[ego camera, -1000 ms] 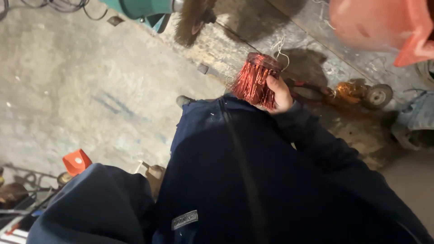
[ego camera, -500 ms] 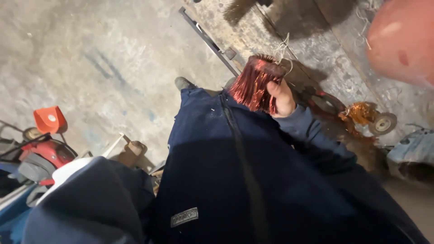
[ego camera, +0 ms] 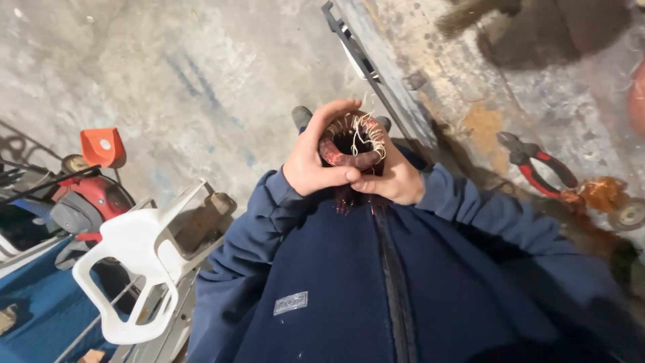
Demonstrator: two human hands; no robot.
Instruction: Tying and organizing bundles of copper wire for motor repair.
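Copper coil (ego camera: 351,142) — between left hand (ego camera: 310,161) and right hand (ego camera: 395,178).

Dim, flat indoor light falls from above, leaving the grey concrete floor (ego camera: 168,74) evenly lit with only soft shadows, the darkest pooling at the top right and under the red-handled pliers (ego camera: 537,165). The navy jacket (ego camera: 376,289) swallows most detail and goes near black at the lower right corner. Focus is fair at the centre, but the edges are smeared and bent by the wide lens, and the white plastic chair (ego camera: 134,262) looks slightly overexposed.
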